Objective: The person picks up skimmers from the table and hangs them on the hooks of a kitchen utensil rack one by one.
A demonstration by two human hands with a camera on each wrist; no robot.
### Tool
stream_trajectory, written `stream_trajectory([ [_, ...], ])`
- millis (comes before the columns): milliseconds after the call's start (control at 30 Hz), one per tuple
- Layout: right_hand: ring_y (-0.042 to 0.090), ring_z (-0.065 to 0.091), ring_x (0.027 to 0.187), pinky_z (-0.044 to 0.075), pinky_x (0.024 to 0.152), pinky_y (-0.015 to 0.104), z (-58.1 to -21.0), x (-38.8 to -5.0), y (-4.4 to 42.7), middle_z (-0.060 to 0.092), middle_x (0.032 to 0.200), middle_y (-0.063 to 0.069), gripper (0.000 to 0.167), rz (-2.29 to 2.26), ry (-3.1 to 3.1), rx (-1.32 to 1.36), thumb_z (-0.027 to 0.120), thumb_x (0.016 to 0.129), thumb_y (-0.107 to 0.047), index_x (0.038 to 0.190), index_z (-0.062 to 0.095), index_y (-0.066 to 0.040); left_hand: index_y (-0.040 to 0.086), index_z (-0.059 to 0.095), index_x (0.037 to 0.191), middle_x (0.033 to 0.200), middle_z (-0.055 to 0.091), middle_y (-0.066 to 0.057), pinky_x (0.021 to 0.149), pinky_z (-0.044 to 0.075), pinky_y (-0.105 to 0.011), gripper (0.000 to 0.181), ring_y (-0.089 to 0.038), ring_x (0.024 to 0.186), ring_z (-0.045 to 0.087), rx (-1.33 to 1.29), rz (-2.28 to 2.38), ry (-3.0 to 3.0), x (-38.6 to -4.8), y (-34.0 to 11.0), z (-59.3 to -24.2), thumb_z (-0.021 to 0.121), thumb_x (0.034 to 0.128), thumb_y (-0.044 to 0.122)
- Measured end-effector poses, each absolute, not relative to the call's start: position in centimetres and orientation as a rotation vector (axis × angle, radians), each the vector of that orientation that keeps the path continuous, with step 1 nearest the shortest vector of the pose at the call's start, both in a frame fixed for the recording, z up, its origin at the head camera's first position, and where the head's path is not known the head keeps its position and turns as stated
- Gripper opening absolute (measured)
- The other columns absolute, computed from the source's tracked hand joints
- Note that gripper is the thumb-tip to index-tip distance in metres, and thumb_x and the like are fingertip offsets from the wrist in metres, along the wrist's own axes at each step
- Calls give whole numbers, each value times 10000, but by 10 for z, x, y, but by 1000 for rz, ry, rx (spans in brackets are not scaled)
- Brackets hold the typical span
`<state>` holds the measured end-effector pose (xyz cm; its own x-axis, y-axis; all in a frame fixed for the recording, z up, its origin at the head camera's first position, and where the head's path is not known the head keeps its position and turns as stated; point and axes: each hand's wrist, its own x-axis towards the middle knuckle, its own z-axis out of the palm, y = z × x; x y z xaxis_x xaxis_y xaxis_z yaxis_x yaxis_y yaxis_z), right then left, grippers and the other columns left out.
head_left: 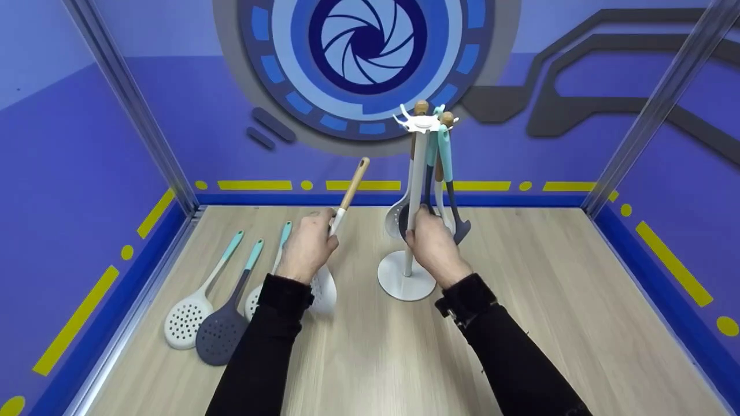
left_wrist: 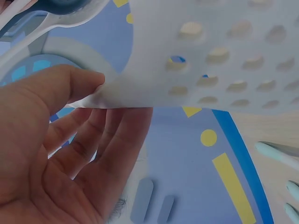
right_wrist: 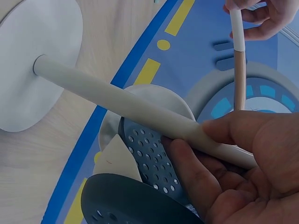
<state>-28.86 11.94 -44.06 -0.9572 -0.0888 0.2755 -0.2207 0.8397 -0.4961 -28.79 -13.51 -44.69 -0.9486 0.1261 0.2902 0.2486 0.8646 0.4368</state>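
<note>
In the head view my left hand point(head_left: 306, 245) pinches a white skimmer with a wooden handle point(head_left: 354, 184) near its neck. The handle points up and away; the perforated head point(left_wrist: 219, 51) fills the top of the left wrist view. With curled fingers, my right hand point(head_left: 435, 242) grips the pole point(head_left: 420, 179) of a white utensil stand, above its round base point(head_left: 399, 286). Several utensils with wooden or mint handles hang from the stand's hooked top point(head_left: 424, 122). Among them, a dark slotted utensil point(right_wrist: 149, 158) shows behind the pole in the right wrist view.
Left of the stand on the wooden table point(head_left: 520, 289) lie a white skimmer point(head_left: 188, 320), a dark grey skimmer point(head_left: 222, 335) and another white one point(head_left: 281, 242), partly behind my left arm. Blue printed walls point(head_left: 191, 115) enclose the table on its back and sides.
</note>
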Motion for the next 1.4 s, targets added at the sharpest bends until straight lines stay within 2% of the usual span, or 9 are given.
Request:
stream_trajectory([
  [200,449,813,958,679,749,545,-441,-288,119,770,1038,303,285,788,-2778,222,671,1002,-30,1236,590,111,32,689,1421,1189,792,-169,818,662,-467,403,-335,1007,792,-324,-702,-2771,-292,-135,-441,713,1018,31],
  [533,446,813,979,681,769,548,-440,-289,119,770,1060,305,287,782,-2794,217,673,1012,-42,1243,592,106,40,700,1358,1136,774,-152,742,642,-445,329,-302,901,760,-326,-690,-2785,-296,-134,-430,693,1029,53],
  [1033,451,810,967,679,774,556,-442,-291,118,769,1077,302,325,761,-2804,189,663,1017,-40,1288,583,121,66,696,1261,1136,758,-129,739,649,-469,214,-320,920,761,-333,-658,-2747,-300,-133,-415,652,1052,57],
  [1200,455,810,965,680,771,553,-442,-291,118,767,1088,307,348,754,-2811,195,657,1022,-45,1309,575,132,64,693,1296,1170,761,-131,766,660,-463,238,-331,982,783,-341,-638,-2738,-301,-134,-410,646,1062,59],
  [1400,452,811,962,680,765,555,-441,-291,117,768,1086,306,344,751,-2813,195,657,1024,-56,1306,579,123,59,683,1340,1160,750,-136,730,660,-451,267,-326,953,780,-337,-644,-2730,-304,-134,-405,627,1079,70],
])
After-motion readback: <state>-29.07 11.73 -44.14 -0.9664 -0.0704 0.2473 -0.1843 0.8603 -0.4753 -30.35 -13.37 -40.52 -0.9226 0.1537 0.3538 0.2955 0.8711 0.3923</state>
